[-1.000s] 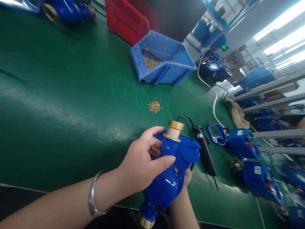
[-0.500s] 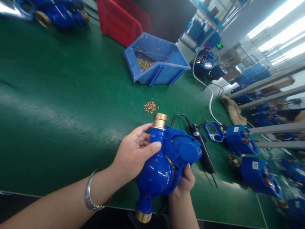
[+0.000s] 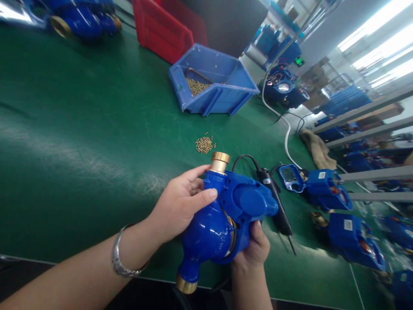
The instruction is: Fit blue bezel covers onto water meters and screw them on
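Note:
A blue water meter with threaded brass ends is held tilted between my two hands, over the bench's front edge. My left hand is wrapped round its neck below the upper brass end, thumb on top. Beneath the blue plastic housing, my right hand grips from the right; most of its fingers are hidden. Just beyond the upper brass end lies a small pile of brass-coloured screws. To the right of the meter rests a black electric screwdriver with its cable.
A blue bin with screws inside stands behind the pile, beside a red bin. More blue meters line the right side of the green bench. Another meter lies at the far left. A white cable runs along the right.
The meter has tilted and turned slightly in my hands; its lower brass end has swung left and up. My right hand has shifted a little right. Both hands keep their hold.

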Demonstrator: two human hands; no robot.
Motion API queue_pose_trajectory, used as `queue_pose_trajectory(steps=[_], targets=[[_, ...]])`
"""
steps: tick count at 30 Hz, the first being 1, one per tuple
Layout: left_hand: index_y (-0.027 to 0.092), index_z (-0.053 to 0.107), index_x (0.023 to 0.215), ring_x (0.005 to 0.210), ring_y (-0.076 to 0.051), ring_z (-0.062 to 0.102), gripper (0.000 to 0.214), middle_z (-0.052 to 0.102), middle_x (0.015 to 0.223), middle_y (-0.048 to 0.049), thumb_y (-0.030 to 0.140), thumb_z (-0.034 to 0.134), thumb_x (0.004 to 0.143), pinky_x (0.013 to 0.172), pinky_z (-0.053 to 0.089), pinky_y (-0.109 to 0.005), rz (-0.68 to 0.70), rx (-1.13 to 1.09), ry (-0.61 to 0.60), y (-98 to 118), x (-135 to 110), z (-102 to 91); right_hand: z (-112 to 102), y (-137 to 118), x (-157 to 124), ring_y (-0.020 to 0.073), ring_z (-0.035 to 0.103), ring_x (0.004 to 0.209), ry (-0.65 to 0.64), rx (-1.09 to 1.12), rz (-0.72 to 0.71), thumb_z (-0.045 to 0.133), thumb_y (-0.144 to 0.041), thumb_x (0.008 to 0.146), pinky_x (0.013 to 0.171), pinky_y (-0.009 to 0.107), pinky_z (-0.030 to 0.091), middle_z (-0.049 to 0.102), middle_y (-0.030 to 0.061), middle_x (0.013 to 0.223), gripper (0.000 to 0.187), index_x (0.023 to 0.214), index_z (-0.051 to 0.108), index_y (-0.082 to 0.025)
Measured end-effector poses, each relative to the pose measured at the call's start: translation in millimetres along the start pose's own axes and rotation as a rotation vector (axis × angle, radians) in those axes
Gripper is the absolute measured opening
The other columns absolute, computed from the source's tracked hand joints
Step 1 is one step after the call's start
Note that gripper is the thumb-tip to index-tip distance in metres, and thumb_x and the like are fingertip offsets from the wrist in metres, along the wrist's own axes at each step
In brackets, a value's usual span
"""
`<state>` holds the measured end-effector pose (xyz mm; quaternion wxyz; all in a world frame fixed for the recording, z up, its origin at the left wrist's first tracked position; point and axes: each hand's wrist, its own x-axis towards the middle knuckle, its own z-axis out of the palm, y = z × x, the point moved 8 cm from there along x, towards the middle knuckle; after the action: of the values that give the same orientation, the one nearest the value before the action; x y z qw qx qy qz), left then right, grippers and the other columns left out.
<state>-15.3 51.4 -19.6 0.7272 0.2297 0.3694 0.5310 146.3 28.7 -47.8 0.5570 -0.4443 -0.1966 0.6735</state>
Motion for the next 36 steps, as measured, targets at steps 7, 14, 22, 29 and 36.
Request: queue_pose_trajectory(steps=[7, 14, 22, 29, 36], targets=[[0.015, 0.029, 0.136, 0.096, -0.023, 0.057, 0.072, 0.059, 0.11, -0.0099, 0.022, 0.059, 0.07, 0.087, 0.044, -0.038, 0.028, 0.238, -0.073, -3.7, -0.9, 10.4, 2.4, -8.1, 1.2, 0.0262, 0.066, 0.083, 0.068, -0.089, -0.071, 0.077, -0.03, 0.057, 0.087, 0.05, 0.047, 0.068, 0.0085, 0.099, 0.06, 0.114, 0.059, -0.023], [0.015, -0.005, 0.142, 0.12, -0.039, 0.038, 0.113, 0.034, 0.136, -0.0206, 0.016, 0.067, 0.055, 0.098, 0.034, -0.055, 0.134, 0.75, -0.052, -1.7, -13.6, 19.5, -8.0, -10.3, -2.3, 0.0252, 0.066, 0.082, 0.098, -0.139, -0.12, 0.077, -0.031, 0.055, 0.082, 0.045, 0.05, 0.066, 0.0103, 0.105, 0.068, 0.119, 0.055, -0.023], [0.007, 0.0, 0.142, 0.132, -0.034, 0.024, 0.096, 0.02, 0.146, -0.0195, 0.023, 0.061, 0.069, 0.109, 0.02, -0.051, 0.215, 0.701, -0.218, -2.5, -8.7, 17.7, -13.0, -8.8, -5.0, 0.0293, 0.063, 0.095, 0.135, -0.187, -0.145, 0.079, -0.037, 0.052, 0.085, 0.049, 0.048, 0.067, 0.0095, 0.103, 0.07, 0.117, 0.056, -0.024], [0.02, 0.021, 0.141, 0.119, -0.024, 0.047, 0.064, 0.044, 0.136, -0.0082, 0.026, 0.05, 0.084, 0.106, 0.032, -0.042, 0.29, 0.513, -0.049, -3.4, -6.8, 5.3, -13.8, -3.1, -9.8, 0.0272, 0.065, 0.09, 0.093, -0.202, -0.122, 0.078, -0.036, 0.056, 0.086, 0.048, 0.049, 0.066, 0.0097, 0.106, 0.068, 0.119, 0.055, -0.025], [0.02, 0.034, 0.136, 0.109, -0.021, 0.057, 0.062, 0.056, 0.125, -0.0044, 0.018, 0.058, 0.078, 0.101, 0.041, -0.035, 0.169, 0.294, 0.01, -5.8, -9.9, 0.3, -12.3, -1.3, -12.6, 0.0303, 0.061, 0.099, 0.026, -0.234, -0.071, 0.077, -0.036, 0.059, 0.092, 0.051, 0.043, 0.062, 0.0116, 0.115, 0.066, 0.119, 0.054, -0.023]])
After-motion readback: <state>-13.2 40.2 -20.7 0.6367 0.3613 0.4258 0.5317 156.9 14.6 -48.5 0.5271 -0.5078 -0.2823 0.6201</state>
